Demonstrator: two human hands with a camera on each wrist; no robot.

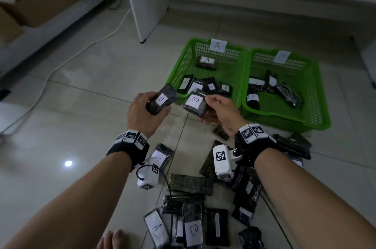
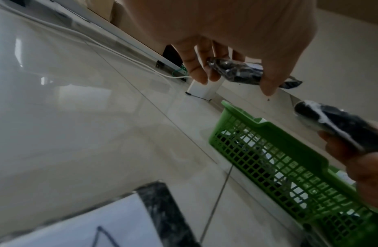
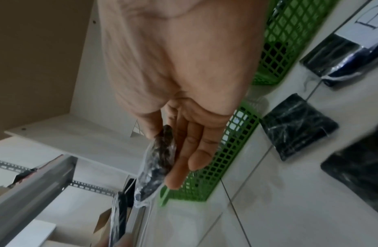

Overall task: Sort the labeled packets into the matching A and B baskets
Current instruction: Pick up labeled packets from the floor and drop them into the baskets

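Observation:
My left hand point(image 1: 146, 112) grips a black packet labeled A point(image 1: 161, 100), seen edge-on in the left wrist view point(image 2: 236, 71). My right hand point(image 1: 219, 112) holds a black packet labeled B point(image 1: 194, 104) between thumb and fingers point(image 3: 158, 160). Both packets hover just in front of the near left corner of the green basket marked A point(image 1: 240, 61), which holds several packets. The green basket marked B point(image 1: 313, 90) stands to its right, also holding several packets. A pile of loose black packets point(image 1: 189, 208) lies on the floor below my wrists.
The floor is pale tile point(image 1: 81, 106). A white cable point(image 1: 67, 59) runs across it at left. A white cabinet panel point(image 1: 146, 0) stands behind the baskets. Cardboard boxes point(image 1: 38, 2) sit on a low shelf at far left. My toes point(image 1: 114, 238) show at the bottom edge.

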